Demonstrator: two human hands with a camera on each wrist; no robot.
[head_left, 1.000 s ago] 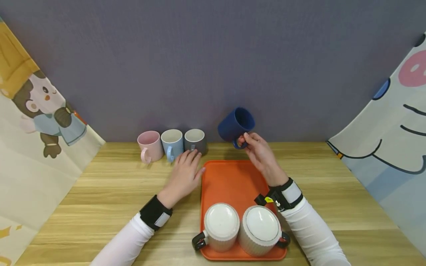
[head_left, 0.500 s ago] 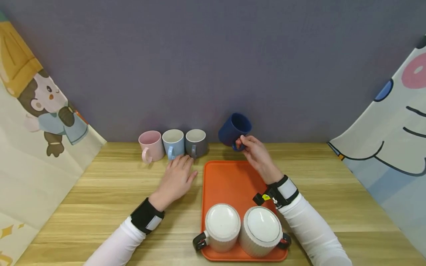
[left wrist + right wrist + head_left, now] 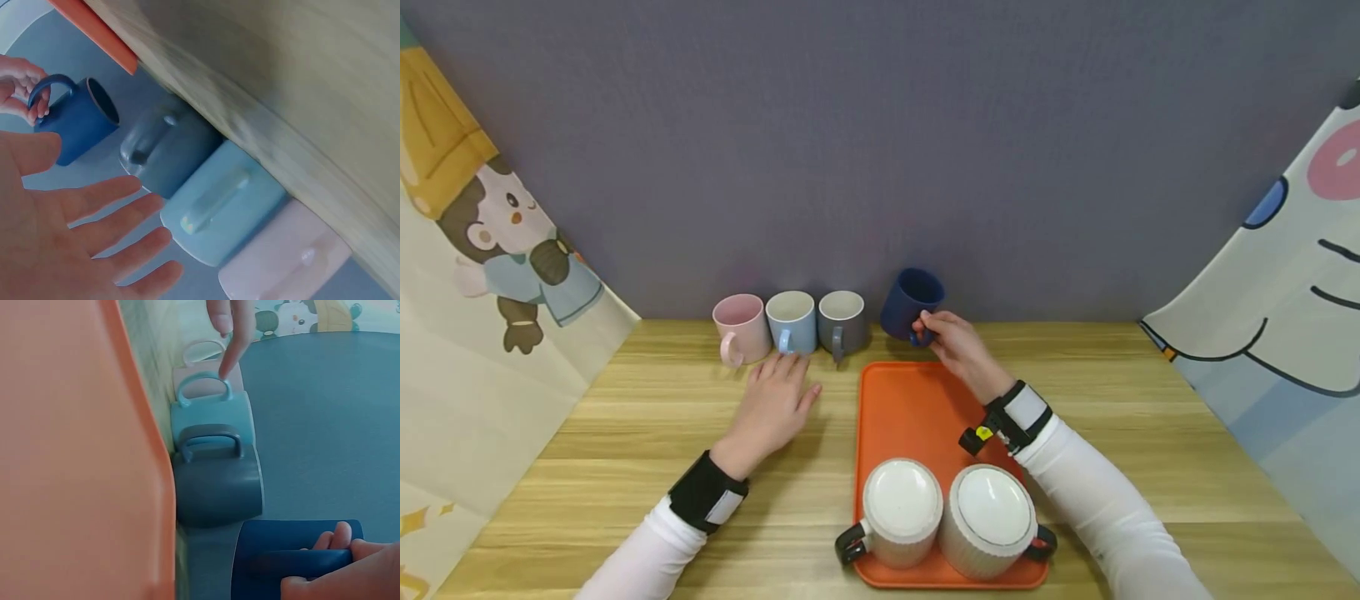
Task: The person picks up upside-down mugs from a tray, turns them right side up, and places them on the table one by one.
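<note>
My right hand grips the handle of a dark blue mug behind the orange tray. The mug is held a little tilted, rim upward, with its base off the table in the left wrist view. To its left a grey mug, a light blue mug and a pink mug stand upright in a row, handles toward me. Over the table in front of the light blue mug, my left hand is spread with straight fingers, holding nothing.
Two ribbed pale mugs with black handles, a left one and a right one, stand upside down on the tray's near end. A grey wall rises behind the row of mugs. Printed cloths hang at both sides.
My right hand has brought the dark blue mug down and left toward the grey mug, tilting it more upright. My left hand has drawn back and left, away from the grey mug.
</note>
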